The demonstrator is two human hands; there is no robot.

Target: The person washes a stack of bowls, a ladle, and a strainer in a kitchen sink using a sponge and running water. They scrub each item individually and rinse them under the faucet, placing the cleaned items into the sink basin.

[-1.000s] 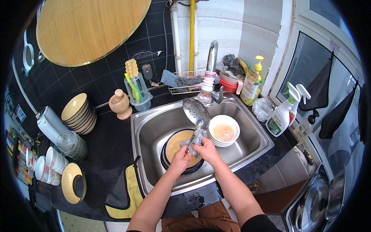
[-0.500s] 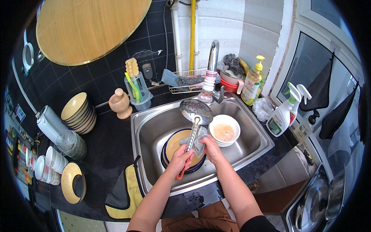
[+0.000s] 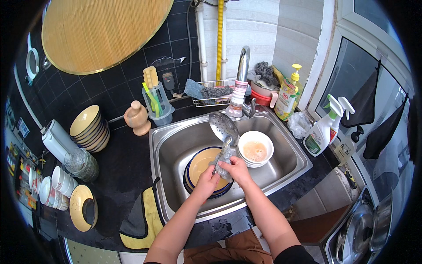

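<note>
Over the sink [image 3: 281, 185] I hold a metal skimmer [image 3: 221, 127], its perforated head up and turned partly sideways. My left hand [image 3: 206, 181] is closed round the lower handle. My right hand [image 3: 238, 170] presses a grey mesh cloth [image 3: 225, 159] round the handle just below the head. Under both hands, yellow bowls with dark blue rims [image 3: 198, 162] sit stacked in the sink. To their right is a stack of white bowls [image 3: 255, 148], the top one holding cloudy, foamy liquid. The skimmer's handle end is hidden behind my left hand.
The faucet [image 3: 241, 70] rises behind the sink. A yellow-topped soap bottle [image 3: 288, 94] and spray bottles [image 3: 323, 130] stand right. On the left counter are stacked bowls [image 3: 90, 130], a wooden pestle and mortar [image 3: 138, 118], a utensil holder [image 3: 160, 108] and a yellow-grey cloth [image 3: 143, 220].
The skimmer's head has turned sideways. My right hand and the cloth have moved slightly down and left along the handle, nearer my left hand. The red handle end has gone out of sight.
</note>
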